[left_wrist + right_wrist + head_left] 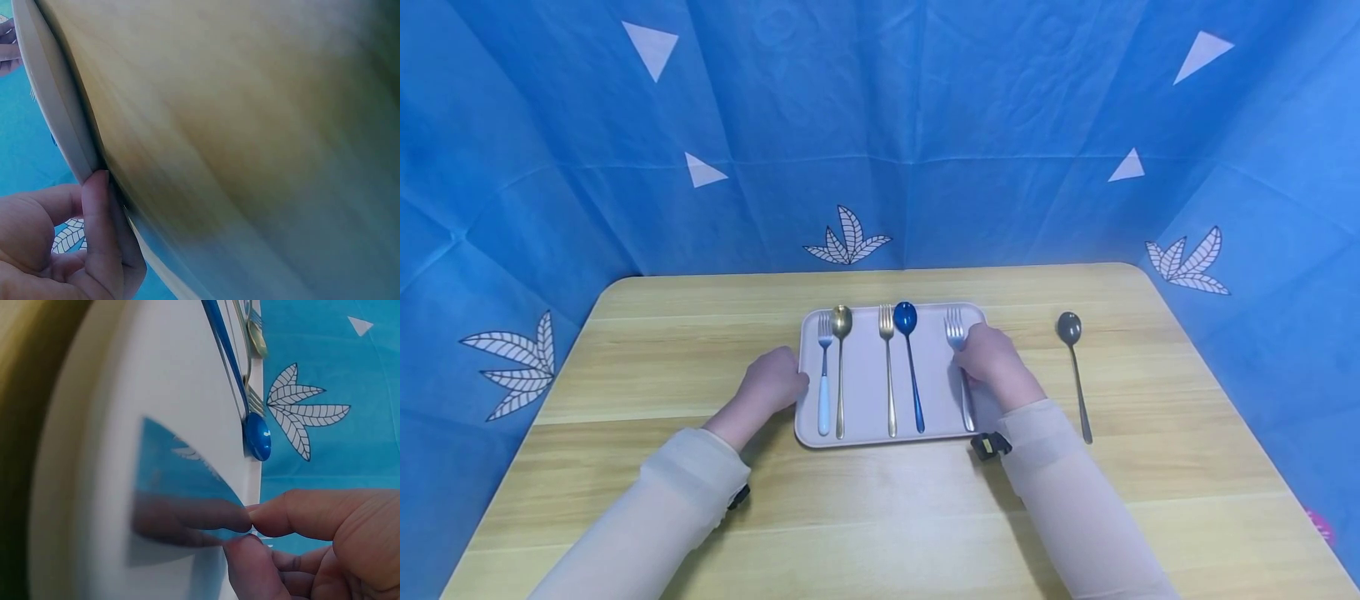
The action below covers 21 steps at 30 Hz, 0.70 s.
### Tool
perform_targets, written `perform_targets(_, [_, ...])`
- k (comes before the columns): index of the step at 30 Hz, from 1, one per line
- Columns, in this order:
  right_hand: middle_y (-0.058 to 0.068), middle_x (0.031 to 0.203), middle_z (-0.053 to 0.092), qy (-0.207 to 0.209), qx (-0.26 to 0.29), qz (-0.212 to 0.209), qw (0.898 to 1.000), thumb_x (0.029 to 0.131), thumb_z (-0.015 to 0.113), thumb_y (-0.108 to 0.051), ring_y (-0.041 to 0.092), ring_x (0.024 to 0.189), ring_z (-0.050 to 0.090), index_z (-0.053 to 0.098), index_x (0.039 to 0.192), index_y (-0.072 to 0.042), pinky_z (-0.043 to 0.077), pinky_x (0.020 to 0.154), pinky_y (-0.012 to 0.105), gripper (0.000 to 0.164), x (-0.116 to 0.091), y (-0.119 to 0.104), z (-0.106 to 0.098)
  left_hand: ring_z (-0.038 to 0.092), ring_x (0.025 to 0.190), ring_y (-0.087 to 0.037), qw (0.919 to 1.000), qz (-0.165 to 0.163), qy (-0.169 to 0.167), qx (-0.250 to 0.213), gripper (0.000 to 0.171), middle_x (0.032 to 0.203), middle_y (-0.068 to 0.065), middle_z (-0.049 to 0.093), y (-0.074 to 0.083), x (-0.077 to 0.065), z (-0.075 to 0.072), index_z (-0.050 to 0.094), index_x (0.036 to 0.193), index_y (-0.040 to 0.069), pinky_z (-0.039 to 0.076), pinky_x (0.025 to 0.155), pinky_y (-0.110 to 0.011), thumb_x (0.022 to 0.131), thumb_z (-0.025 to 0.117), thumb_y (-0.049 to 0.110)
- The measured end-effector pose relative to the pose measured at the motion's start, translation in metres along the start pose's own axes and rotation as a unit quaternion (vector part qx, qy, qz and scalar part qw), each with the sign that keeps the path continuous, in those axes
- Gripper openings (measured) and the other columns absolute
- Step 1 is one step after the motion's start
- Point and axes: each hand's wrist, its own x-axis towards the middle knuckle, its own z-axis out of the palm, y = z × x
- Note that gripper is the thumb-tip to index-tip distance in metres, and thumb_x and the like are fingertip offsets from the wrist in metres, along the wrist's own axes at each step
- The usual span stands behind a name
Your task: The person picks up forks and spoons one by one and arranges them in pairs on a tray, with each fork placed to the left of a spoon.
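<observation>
A pale pinkish tray [865, 375] lies on the table. My left hand [772, 381] grips its left edge; in the left wrist view the fingertips of this hand [97, 231] pinch the tray rim [59, 119]. At the tray's right side, my right hand [994, 360] pinches a silver fork [955, 325], its tines pointing away from me. Close up in the right wrist view, the shiny handle [175, 469] mirrors the fingers of the right hand [312, 534]. Also on the tray are a blue spoon [906, 317], two gold pieces and a fork with a light blue handle [823, 404].
A dark grey spoon [1069, 328] lies on the wooden table [895, 517] to the right of the tray. Between the blue-handled fork and the blue spoon lie a gold spoon [842, 322] and a gold fork [887, 323]. Blue patterned cloth [880, 125] hangs behind and at both sides.
</observation>
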Motion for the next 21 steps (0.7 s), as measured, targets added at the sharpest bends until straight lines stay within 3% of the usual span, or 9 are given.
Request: perform_targets(21, [0.007,0.064,0.058,-0.006,-0.001,0.012,1.000,0.091,0.063,-0.011,0.014,0.051,0.056,0.059,0.095,0.001,0.045,0.050,0.026,0.013,-0.0017,-0.0055,0.0015,0.053,0.064,-0.022,1.0000,0.003,-0.001,-0.006,0.009,0.074,-0.010,0.055,-0.0006,-0.0009,-0.0003,0.056,0.088,0.002,0.042,0.054,-0.030,0.093,0.050,0.008])
